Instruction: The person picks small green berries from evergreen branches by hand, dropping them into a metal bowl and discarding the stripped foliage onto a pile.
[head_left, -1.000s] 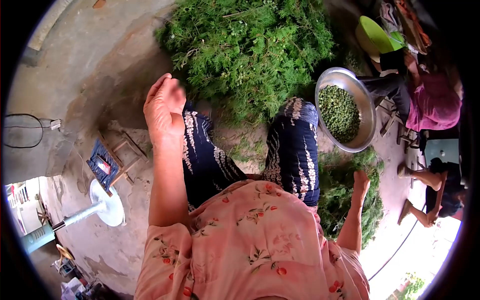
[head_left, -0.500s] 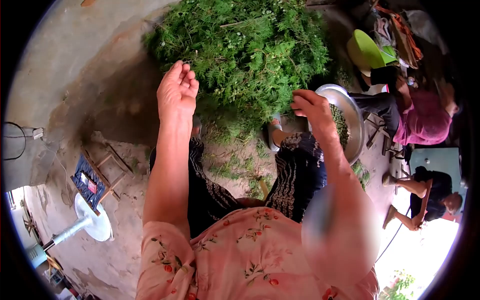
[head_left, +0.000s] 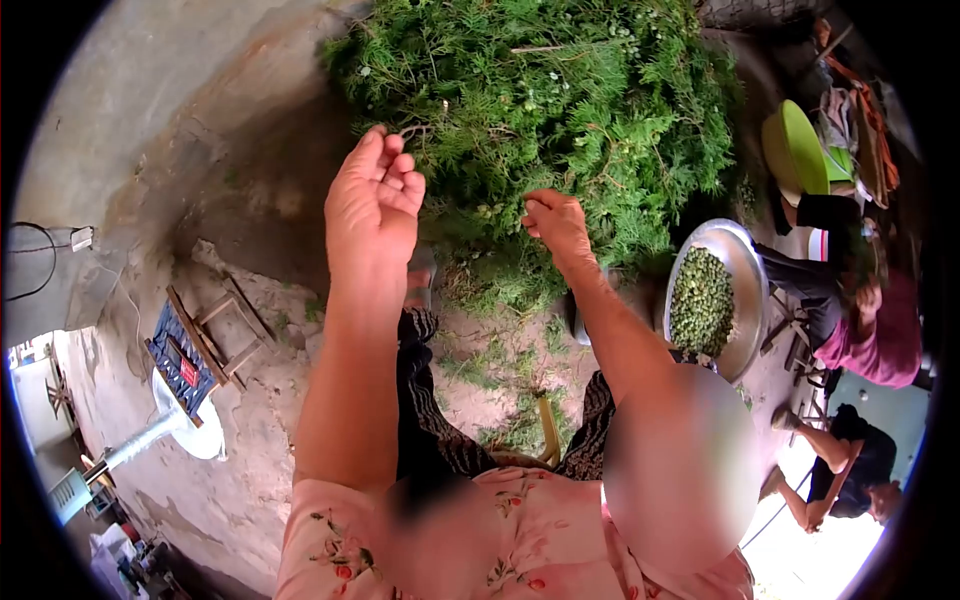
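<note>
A big heap of leafy green evergreen branches with small pale green cones lies in front of me. My left hand, palm turned up and fingers curled, is at the heap's left edge, where a thin branch stem meets its fingertips. Over the heap's near side is my right hand, its fingers pressed together; whatever is in them is too small to make out. To the right of it stands a wide metal basin, holding many small green cones.
Leaf scraps litter the floor between my legs. On the left are a small folding stool and a white fan. A lime-green basin stands at right, near a seated person in pink; another person sits farther back.
My right hand has moved left, from beside the metal basin to over the branches. The left hand keeps its curled pose. The view has shifted, showing more of the basin's cones.
</note>
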